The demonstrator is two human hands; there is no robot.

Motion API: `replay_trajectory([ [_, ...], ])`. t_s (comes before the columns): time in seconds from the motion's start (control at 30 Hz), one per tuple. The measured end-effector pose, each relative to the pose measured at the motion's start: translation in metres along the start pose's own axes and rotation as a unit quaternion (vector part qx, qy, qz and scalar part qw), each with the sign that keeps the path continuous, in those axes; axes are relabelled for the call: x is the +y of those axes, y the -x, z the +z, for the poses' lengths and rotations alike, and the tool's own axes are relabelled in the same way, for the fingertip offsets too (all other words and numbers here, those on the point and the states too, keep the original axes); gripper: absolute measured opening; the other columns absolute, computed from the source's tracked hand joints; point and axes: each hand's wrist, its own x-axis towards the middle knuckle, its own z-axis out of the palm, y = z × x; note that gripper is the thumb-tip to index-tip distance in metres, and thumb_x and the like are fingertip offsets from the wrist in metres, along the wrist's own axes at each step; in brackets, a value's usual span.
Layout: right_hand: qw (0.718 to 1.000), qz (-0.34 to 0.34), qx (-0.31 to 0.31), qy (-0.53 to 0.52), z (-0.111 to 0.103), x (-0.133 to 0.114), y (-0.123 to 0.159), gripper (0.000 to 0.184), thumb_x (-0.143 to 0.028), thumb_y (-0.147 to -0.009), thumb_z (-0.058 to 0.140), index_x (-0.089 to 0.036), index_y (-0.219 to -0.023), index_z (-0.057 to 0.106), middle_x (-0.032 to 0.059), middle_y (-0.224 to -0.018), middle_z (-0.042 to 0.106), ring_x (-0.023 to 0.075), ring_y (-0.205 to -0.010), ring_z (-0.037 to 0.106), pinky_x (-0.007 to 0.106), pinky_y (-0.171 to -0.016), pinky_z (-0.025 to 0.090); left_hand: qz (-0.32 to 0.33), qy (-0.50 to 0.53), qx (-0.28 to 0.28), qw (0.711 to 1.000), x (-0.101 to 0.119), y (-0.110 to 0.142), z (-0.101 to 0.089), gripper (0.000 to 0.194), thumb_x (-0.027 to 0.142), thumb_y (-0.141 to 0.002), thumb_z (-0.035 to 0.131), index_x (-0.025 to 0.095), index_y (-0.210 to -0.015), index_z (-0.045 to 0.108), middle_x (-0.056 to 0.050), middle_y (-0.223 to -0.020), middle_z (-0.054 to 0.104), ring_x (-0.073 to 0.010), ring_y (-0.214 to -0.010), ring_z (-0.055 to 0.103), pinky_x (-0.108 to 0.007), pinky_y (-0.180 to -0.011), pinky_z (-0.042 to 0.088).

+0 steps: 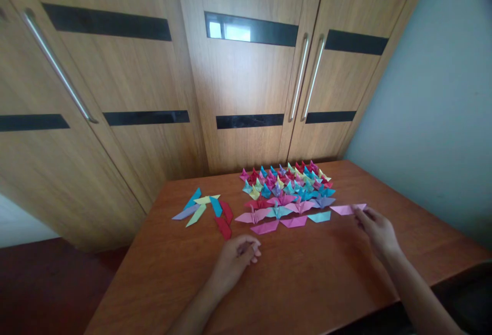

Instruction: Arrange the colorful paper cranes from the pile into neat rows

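Observation:
My right hand (376, 230) pinches the right end of a pink folded paper strip (344, 210) with slanted ends, at the right of the paper rows. My left hand (236, 258) rests on the table with its fingers curled in, and nothing shows in it. Just beyond it lie a red folded strip (222, 228) and a magenta folded strip (265, 227). Another magenta strip (294, 221) and a turquoise strip (319, 217) continue that front line. Behind them stand rows of colourful origami cranes (282, 211), packed close together.
A loose group of folded strips, among them a purple one (185, 212) and a pale green one (197, 215), lies at the left of the brown wooden table (292, 278). A wooden wardrobe (249, 79) stands behind it, with a pale wall (430, 120) at the right.

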Motion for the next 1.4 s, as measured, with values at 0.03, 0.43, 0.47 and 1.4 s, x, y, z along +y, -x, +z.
replay_trajectory([
  [0.03,0.999,0.01,-0.014,0.036,-0.005,0.007,-0.005,0.05,-0.064,-0.071,0.054,-0.015,-0.066,0.061,0.0024,-0.053,0.058,0.0129,-0.047,0.049,0.023,-0.044,0.037,-0.002,0.002,0.001,1.0,0.0,0.0,0.0,0.024,0.037,-0.081,0.055,0.015,-0.087,0.061,-0.004,-0.074,0.066,-0.0135,-0.063,0.06,-0.023,-0.057,0.042],
  [0.43,0.912,0.096,-0.098,0.387,-0.001,0.022,-0.032,0.047,-0.062,-0.074,0.046,-0.027,-0.097,0.068,0.0114,-0.093,0.068,0.0304,-0.085,0.063,0.036,-0.064,0.045,-0.007,-0.01,-0.002,1.0,0.0,0.001,0.0,0.023,0.035,-0.08,0.054,0.015,-0.087,0.062,-0.004,-0.074,0.066,-0.0138,-0.063,0.059,-0.024,-0.059,0.043],
  [0.47,0.912,0.095,-0.091,0.389,0.0,0.021,-0.032,0.049,-0.063,-0.074,0.046,-0.027,-0.1,0.067,0.012,-0.094,0.068,0.0306,-0.085,0.063,0.036,-0.064,0.045,-0.006,-0.009,-0.002,1.0,0.0,0.001,0.0,0.023,0.035,-0.08,0.054,0.015,-0.087,0.062,-0.004,-0.073,0.065,-0.0139,-0.063,0.059,-0.024,-0.059,0.043],
  [1.4,0.984,-0.083,-0.04,0.15,0.039,-0.046,0.037,0.038,-0.049,-0.083,0.045,-0.02,-0.094,0.065,0.0057,-0.08,0.069,0.0214,-0.07,0.062,0.027,-0.063,0.044,0.015,-0.001,0.028,1.0,0.003,0.003,-0.002,0.023,0.036,-0.081,0.054,0.015,-0.085,0.063,-0.003,-0.07,0.065,-0.0127,-0.057,0.057,-0.023,-0.056,0.044],
])
